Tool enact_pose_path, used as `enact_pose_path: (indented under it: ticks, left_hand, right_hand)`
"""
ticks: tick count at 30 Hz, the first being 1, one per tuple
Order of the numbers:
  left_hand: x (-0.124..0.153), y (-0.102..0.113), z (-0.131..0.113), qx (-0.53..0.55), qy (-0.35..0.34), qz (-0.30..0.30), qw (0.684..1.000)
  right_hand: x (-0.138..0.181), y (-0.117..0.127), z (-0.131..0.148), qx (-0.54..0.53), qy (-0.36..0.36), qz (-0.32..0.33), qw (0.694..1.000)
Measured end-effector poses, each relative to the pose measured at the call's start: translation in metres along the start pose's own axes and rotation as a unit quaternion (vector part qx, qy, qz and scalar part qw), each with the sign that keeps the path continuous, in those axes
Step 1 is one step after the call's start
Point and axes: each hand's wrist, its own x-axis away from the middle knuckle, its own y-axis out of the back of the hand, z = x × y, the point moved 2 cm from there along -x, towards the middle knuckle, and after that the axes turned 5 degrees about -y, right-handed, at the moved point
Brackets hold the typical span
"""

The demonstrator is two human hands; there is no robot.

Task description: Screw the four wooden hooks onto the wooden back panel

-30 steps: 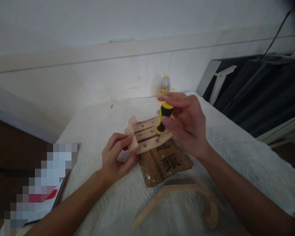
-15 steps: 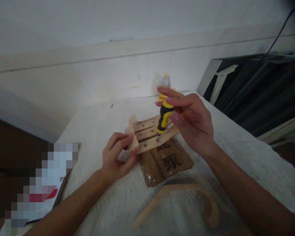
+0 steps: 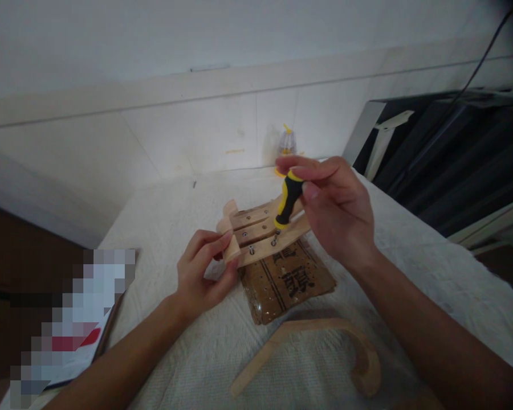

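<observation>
Pinching the end crosspiece (image 3: 232, 249) of a slatted wooden piece (image 3: 263, 248) between the thumb and fingers of the left hand (image 3: 205, 270), narrowing them onto the pale wood. Gripping a yellow-and-black screwdriver (image 3: 288, 202) in the right hand (image 3: 340, 213), pressing the thumb against the handle and curling the fingertips about its upper end. Slanting the tool down and leftward from the right fingertips, seeming to meet a screw (image 3: 274, 242) in the nearest slat with the tip. Showing a second raised screw (image 3: 251, 250) in that slat, just right of the left fingers, and smaller fasteners in the two slats farther off. Overlapping, with the slats, a brown printed packet (image 3: 287, 287) lying between the two hands. Seeing a curved wooden piece (image 3: 314, 325) lying on the white cloth (image 3: 166, 219), nearer the body than either set of fingers and apart from both. Seeing also a small loose screw (image 3: 194, 184) lying well beyond the left fingers, and a clear container (image 3: 287, 140) standing just behind the right fingertips, partly hiding its lower part with them. Noticing a pale bracket (image 3: 385, 145) well to the right of the right fingers.
</observation>
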Motion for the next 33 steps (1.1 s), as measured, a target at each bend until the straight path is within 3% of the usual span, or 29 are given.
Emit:
enact_pose_path:
  ticks: [4,11,18,28,33]
  left_hand:
    - [-0.001,0.0,-0.001,-0.001,-0.002,0.002,1.0]
    - [-0.001,-0.001,-0.001,0.005,0.003,-0.002,1.0]
    - [0.0,-0.001,0.0,0.006,0.001,-0.001,1.0]
    - [0.0,-0.001,0.0,0.007,0.006,0.002,1.0]
    - [0.0,-0.001,0.0,0.017,0.005,-0.002,1.0]
  right_hand:
    - [-0.001,-0.002,0.005,-0.004,-0.01,0.027,1.0]
    - [-0.001,-0.001,0.008,0.064,0.036,-0.05,0.996]
    - [-0.001,-0.004,0.015,-0.009,-0.004,0.047,0.999]
    - [-0.002,-0.001,0.008,0.036,0.041,-0.043,0.998]
    - [0.0,0.002,0.003,0.053,0.009,-0.023,0.998]
